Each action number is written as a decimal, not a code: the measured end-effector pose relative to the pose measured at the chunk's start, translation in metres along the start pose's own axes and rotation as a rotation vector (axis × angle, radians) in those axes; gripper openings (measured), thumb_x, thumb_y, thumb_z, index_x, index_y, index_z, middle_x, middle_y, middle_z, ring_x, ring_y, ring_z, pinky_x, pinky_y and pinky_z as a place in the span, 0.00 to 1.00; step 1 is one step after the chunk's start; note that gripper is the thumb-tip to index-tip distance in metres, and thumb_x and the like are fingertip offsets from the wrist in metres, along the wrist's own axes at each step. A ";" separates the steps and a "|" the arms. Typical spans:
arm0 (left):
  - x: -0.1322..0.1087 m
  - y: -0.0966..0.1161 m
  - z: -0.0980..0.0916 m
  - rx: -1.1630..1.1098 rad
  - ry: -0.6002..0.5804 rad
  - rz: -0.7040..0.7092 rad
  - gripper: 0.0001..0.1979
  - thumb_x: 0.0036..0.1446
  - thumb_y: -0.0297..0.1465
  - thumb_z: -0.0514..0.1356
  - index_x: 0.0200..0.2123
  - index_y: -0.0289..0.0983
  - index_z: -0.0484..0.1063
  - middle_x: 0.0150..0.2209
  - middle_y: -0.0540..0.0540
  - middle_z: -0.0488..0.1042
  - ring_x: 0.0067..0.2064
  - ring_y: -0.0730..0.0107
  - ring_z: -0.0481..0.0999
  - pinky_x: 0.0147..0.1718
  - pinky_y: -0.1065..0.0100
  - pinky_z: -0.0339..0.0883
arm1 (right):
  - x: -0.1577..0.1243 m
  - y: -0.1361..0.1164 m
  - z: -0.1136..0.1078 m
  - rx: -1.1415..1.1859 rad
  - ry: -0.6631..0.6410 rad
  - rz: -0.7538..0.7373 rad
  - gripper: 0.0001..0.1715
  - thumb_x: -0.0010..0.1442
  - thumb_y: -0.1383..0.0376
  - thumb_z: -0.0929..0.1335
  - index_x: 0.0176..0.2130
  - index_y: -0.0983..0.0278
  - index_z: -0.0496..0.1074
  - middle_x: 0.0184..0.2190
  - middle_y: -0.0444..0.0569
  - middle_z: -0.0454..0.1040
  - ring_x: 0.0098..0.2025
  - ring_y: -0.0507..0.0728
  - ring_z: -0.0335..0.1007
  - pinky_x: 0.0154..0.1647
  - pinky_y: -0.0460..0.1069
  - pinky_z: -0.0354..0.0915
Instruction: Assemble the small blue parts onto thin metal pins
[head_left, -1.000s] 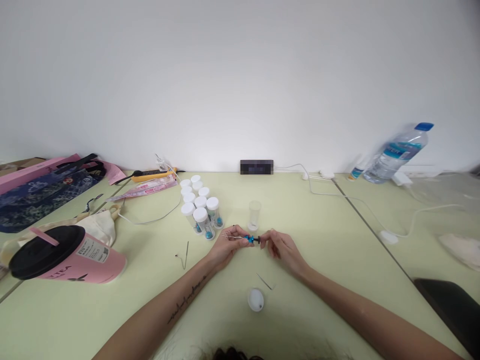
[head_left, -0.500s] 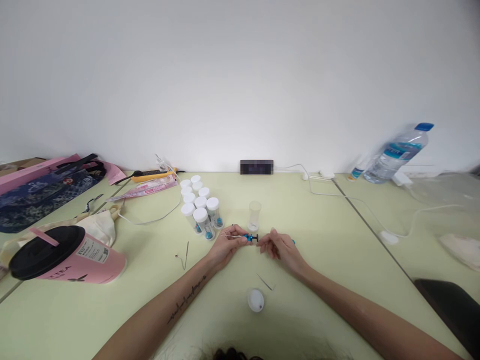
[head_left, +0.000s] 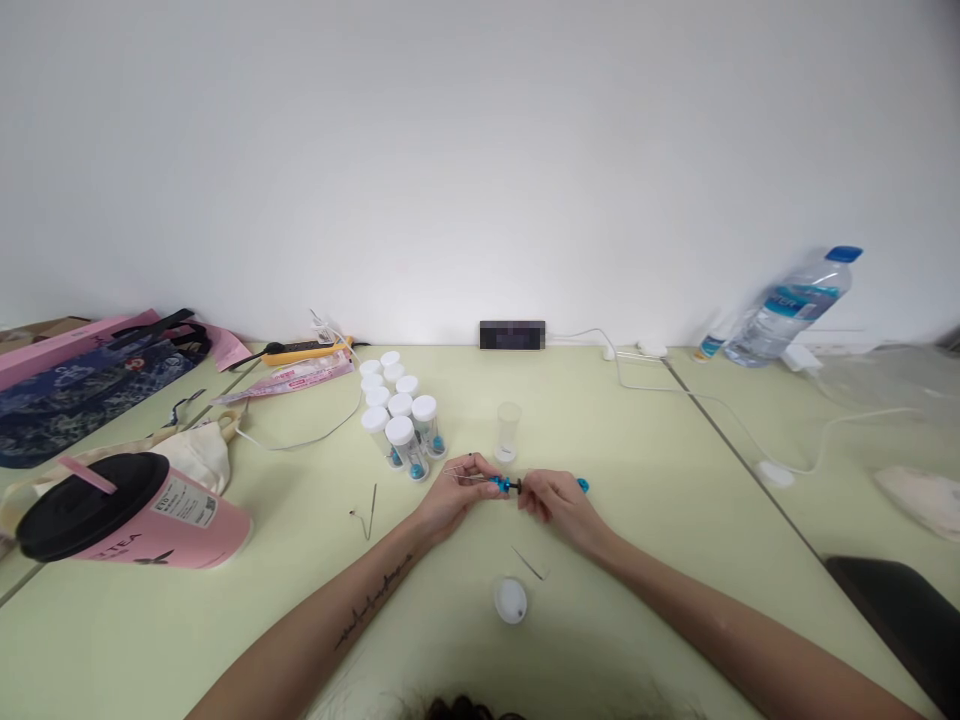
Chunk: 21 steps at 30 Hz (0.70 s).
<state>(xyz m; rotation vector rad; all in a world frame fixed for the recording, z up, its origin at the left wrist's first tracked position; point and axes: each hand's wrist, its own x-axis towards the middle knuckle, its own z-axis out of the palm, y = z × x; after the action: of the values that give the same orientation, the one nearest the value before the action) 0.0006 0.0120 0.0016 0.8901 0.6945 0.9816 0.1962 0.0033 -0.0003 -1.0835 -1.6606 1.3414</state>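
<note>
A small blue and black part (head_left: 504,484) with thin metal wires reaching left is pinched in my left hand (head_left: 448,494), whose fingers are closed. Its black end points right, where the closed fingertips of my right hand (head_left: 559,500) meet it. Just past the right hand lies a small blue round piece (head_left: 583,485). Behind the hands a clear open vial (head_left: 508,430) stands upright. Nearer me are a white cap (head_left: 511,601) and a thin metal rod (head_left: 529,563). A bent metal wire (head_left: 370,513) rests left of my left hand.
Several white-capped vials (head_left: 400,432) with blue pieces inside stand close behind my left hand. A pink cup (head_left: 202,515) is at the left. Against the wall are a small black display (head_left: 512,335), a leaning water bottle (head_left: 780,310) and a white cable (head_left: 712,398).
My right hand has moved slightly left, its fingers closing at the black end of the part. More of the blue round piece beyond it now shows.
</note>
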 end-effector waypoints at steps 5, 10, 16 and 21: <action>0.000 0.001 0.000 0.016 -0.002 0.004 0.10 0.43 0.27 0.69 0.30 0.33 0.71 0.31 0.46 0.77 0.34 0.71 0.76 0.41 0.66 0.66 | -0.002 -0.005 0.000 -0.026 0.015 -0.009 0.18 0.60 0.51 0.65 0.30 0.62 0.63 0.16 0.37 0.57 0.18 0.49 0.53 0.20 0.44 0.50; -0.001 0.000 0.000 0.024 -0.013 0.006 0.10 0.43 0.26 0.69 0.30 0.33 0.71 0.32 0.46 0.77 0.35 0.70 0.76 0.42 0.64 0.66 | -0.001 -0.005 0.001 -0.049 -0.003 -0.010 0.23 0.65 0.50 0.57 0.29 0.63 0.64 0.21 0.42 0.66 0.19 0.49 0.56 0.22 0.45 0.55; -0.001 0.001 0.001 0.031 -0.022 0.013 0.10 0.43 0.27 0.69 0.29 0.33 0.71 0.31 0.46 0.76 0.34 0.70 0.75 0.40 0.66 0.66 | -0.002 -0.007 0.001 -0.074 -0.052 -0.021 0.17 0.61 0.52 0.64 0.31 0.63 0.65 0.20 0.40 0.63 0.20 0.49 0.54 0.22 0.44 0.52; -0.001 0.002 0.002 0.026 -0.015 0.020 0.09 0.44 0.27 0.68 0.29 0.33 0.71 0.32 0.46 0.77 0.34 0.71 0.75 0.40 0.67 0.66 | -0.002 -0.007 0.000 -0.034 -0.037 -0.027 0.18 0.61 0.50 0.63 0.41 0.62 0.63 0.24 0.40 0.63 0.21 0.49 0.55 0.23 0.44 0.54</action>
<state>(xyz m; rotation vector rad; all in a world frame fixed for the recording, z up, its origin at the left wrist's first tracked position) 0.0007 0.0113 0.0041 0.9275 0.6884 0.9848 0.1954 0.0008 0.0064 -1.0579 -1.7249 1.3281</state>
